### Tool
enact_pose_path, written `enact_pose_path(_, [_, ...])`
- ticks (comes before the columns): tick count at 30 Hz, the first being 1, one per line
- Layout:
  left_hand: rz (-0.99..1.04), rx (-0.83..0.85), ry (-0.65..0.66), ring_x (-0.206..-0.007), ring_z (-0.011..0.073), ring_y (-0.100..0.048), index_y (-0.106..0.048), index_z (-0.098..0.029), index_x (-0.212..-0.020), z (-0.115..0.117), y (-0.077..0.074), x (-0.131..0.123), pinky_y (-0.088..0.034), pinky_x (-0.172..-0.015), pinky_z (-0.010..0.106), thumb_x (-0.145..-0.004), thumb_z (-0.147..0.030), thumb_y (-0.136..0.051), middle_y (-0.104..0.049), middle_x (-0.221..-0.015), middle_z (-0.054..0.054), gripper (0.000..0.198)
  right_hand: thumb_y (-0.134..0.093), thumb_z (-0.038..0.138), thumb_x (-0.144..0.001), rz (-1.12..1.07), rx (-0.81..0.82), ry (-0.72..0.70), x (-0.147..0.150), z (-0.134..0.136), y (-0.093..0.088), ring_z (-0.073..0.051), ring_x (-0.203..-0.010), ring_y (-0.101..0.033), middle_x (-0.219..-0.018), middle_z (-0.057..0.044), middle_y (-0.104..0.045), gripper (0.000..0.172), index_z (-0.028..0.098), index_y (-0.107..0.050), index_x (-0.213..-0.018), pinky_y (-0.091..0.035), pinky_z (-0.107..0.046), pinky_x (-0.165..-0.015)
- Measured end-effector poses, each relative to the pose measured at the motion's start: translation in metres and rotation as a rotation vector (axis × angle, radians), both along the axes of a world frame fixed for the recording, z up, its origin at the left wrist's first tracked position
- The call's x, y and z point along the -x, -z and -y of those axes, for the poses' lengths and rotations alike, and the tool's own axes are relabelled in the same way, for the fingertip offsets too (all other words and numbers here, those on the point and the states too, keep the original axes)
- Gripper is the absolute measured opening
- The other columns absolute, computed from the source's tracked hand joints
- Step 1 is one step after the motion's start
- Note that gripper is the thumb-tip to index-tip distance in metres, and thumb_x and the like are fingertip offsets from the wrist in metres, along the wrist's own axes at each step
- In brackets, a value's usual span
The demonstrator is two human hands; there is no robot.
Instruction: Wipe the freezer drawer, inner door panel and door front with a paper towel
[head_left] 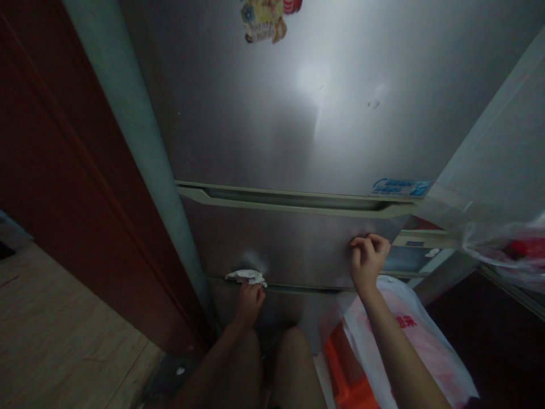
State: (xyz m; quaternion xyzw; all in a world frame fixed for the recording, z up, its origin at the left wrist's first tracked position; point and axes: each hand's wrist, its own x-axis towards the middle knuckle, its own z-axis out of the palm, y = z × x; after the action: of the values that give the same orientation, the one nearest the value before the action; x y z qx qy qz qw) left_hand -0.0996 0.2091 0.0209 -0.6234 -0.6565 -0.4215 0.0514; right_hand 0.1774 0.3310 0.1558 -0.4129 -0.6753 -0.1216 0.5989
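A metallic grey refrigerator (272,244) with stacked door panels fills the middle of the view. Low on its front, my left hand (250,301) is closed on a crumpled white tissue (247,276), which rests against the seam above the bottom panel. My right hand (369,258) is at the right side of the middle panel, fingers curled with the tips at its surface. Nothing shows between those fingers, though the fingertips are partly hidden. A recessed handle strip (293,200) runs across the top of that middle panel.
At the lower right stand a white plastic bag (417,335) with red print and an orange crate (347,369). A clear bag with something red (528,248) hangs at the right edge. A reddish-brown door frame (85,170) borders the left. Magnets (264,20) sit on the upper door.
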Motion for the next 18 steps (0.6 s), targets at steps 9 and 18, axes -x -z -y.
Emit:
enact_pose_path(9, [0.247,-0.078,-0.045,-0.062,0.0147,-0.056,-0.047,-0.021,-0.065,-0.011,-0.049,-0.012,-0.042,-0.057,0.025,-0.091,-0.028,-0.035,-0.057,-0.065,0.001,0.029,-0.046,0.017,-0.079,0.017,-0.02,-0.003,-0.001,-0.001,0.001,-0.022,-0.09,-0.043,-0.09,-0.005,-0.044,0.014,0.019,-0.06,-0.076,-0.036,-0.037,-0.078])
enact_pose_path(18, [0.319,-0.393,-0.141,-0.063,0.0141,-0.047,-0.038,-0.022,-0.061,-0.025,-0.171,0.014,-0.034,-0.059,0.026,-0.088,-0.029,-0.041,-0.046,-0.061,-0.002,0.028,-0.046,0.016,-0.078,0.028,-0.01,-0.009,-0.002,0.0,0.0,-0.022,-0.091,-0.043,-0.091,-0.005,-0.044,0.014,0.019,-0.059,-0.076,-0.036,-0.038,-0.079])
